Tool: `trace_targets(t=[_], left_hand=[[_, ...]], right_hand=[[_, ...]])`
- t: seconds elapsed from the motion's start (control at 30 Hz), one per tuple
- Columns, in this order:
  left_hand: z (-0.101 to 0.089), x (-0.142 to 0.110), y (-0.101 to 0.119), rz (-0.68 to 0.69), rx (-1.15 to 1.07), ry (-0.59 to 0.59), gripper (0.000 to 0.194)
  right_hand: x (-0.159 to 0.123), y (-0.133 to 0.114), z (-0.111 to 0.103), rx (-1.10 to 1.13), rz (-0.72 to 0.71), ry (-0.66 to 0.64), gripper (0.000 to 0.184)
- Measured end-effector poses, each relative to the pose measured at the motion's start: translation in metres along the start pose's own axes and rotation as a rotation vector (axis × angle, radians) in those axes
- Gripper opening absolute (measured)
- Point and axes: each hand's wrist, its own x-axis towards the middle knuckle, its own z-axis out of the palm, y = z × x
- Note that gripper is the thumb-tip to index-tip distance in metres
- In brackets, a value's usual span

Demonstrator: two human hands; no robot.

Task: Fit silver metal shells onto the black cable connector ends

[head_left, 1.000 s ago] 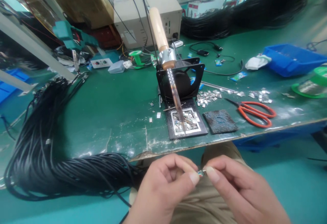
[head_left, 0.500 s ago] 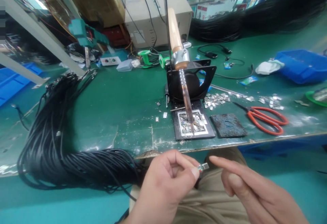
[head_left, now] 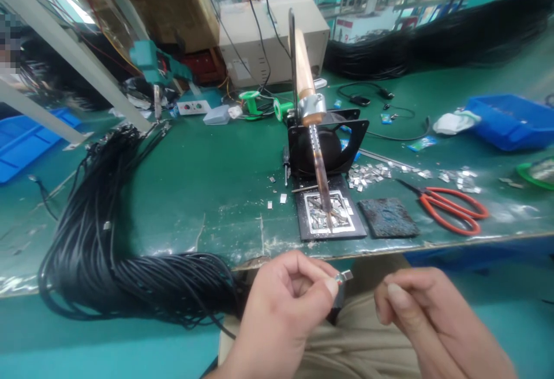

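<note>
My left hand (head_left: 289,301) pinches a small USB plug (head_left: 346,276) between thumb and forefinger, its bare metal end pointing right. Bits of coloured wire show by the thumb tip; the rest of the plug is hidden in my fingers. To its right, apart from the plug, my right hand (head_left: 426,304) is closed with thumb and curled fingers together. Whether anything is in them cannot be seen. Both hands are over my lap, below the bench edge. Above them a soldering iron (head_left: 321,174) slants down, its tip over a framed tray (head_left: 307,233) of small metal pieces.
A thick bundle of black cables (head_left: 78,240) hangs over the bench edge at left. Red-handled scissors (head_left: 454,209) lie beside a dark square pad (head_left: 388,218). Loose metal shells (head_left: 370,175), a black fan frame (head_left: 346,160) and a blue bin (head_left: 515,122) are on the bench.
My right forefinger, stretched toward the plug before, has curled back to the thumb. My left hand keeps the plug in nearly the same place. The view has shifted slightly.
</note>
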Motion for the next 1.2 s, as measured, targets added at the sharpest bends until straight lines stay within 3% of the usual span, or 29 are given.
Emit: trace_targets(t=[0.2, 0.47, 0.63, 0.87, 1.03, 1.2], left_hand=[[0.004, -0.002, 0.007, -0.041, -0.012, 0.014, 0.022], [0.004, 0.006, 0.017, -0.089, -0.044, 0.041, 0.024], [0.005, 0.011, 0.020, -0.076, -0.008, 0.055, 0.021], [0.007, 0.018, 0.021, -0.106, -0.014, 0.053, 0.022], [0.007, 0.020, 0.022, -0.141, -0.018, 0.052, 0.025], [0.008, 0.021, 0.022, -0.091, -0.001, 0.047, 0.024]], right_hand=[[0.005, -0.002, -0.004, -0.039, -0.120, 0.032, 0.008], [0.015, -0.007, 0.000, -0.049, -0.065, 0.096, 0.012], [0.021, -0.006, 0.001, -0.009, -0.118, 0.050, 0.004], [0.035, -0.011, 0.004, -0.036, -0.080, 0.052, 0.008], [0.046, -0.016, 0.005, -0.020, -0.138, -0.025, 0.009], [0.047, -0.019, 0.011, 0.093, -0.085, 0.047, 0.010]])
